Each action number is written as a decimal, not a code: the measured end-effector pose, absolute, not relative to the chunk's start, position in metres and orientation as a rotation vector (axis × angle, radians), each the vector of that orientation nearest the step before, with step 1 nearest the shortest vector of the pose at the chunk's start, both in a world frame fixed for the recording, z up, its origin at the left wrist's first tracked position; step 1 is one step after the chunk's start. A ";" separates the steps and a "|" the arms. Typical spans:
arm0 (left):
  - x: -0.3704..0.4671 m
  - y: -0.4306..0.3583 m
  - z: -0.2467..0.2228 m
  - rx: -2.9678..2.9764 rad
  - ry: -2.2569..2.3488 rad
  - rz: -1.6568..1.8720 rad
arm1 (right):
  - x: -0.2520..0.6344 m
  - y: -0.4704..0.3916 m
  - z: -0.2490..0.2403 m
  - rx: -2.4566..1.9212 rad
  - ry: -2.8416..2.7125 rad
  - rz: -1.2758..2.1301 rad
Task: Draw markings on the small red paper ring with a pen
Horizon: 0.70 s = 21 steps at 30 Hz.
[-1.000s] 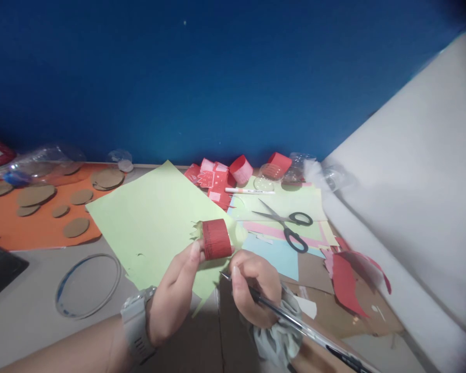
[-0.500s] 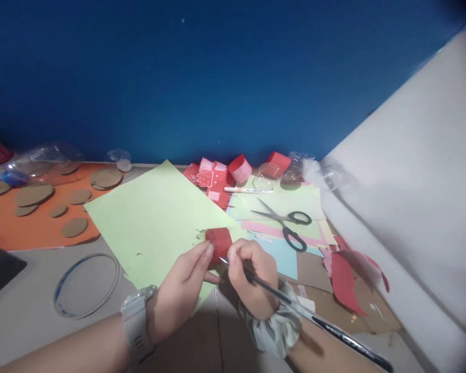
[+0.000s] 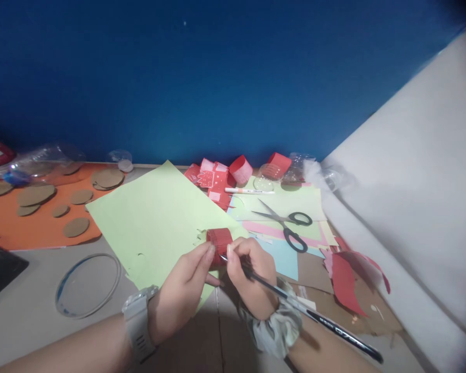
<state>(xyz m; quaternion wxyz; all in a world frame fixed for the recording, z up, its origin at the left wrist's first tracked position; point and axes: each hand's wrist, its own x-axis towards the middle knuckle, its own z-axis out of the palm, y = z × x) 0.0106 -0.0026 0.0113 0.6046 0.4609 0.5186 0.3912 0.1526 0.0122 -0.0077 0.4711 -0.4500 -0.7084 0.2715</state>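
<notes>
My left hand (image 3: 184, 285), wearing a pale wrist watch (image 3: 139, 321), pinches a small red paper ring (image 3: 219, 237) between thumb and fingers. Dark marks run across the ring's side, though they are too fine to read. In my right hand (image 3: 256, 269) is a long black and silver pen (image 3: 314, 313), its slanting barrel reaching back over the wrist. The pen's tip meets or nearly meets the lower part of the red ring. A grey-green scrunchie (image 3: 275, 326) circles my right wrist. Under and behind the ring lies a light green paper sheet (image 3: 155, 212) with a ragged cut edge.
Black-handled scissors (image 3: 283, 220) lie spread on coloured papers, near a white marker (image 3: 248, 190). Red paper pieces (image 3: 217, 176) stand by the blue wall. Cardboard discs (image 3: 37, 195) rest on orange paper (image 3: 8, 223) at left. A clear ring (image 3: 58, 298) lies nearer.
The pen's rear end has swung slightly left and up, and its tip has shifted a little on the ring. Both hands keep their grips. The whole view has drifted slightly.
</notes>
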 end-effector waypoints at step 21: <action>0.010 -0.007 0.002 1.019 1.263 0.882 | 0.150 0.014 -0.005 -1.101 -1.718 0.661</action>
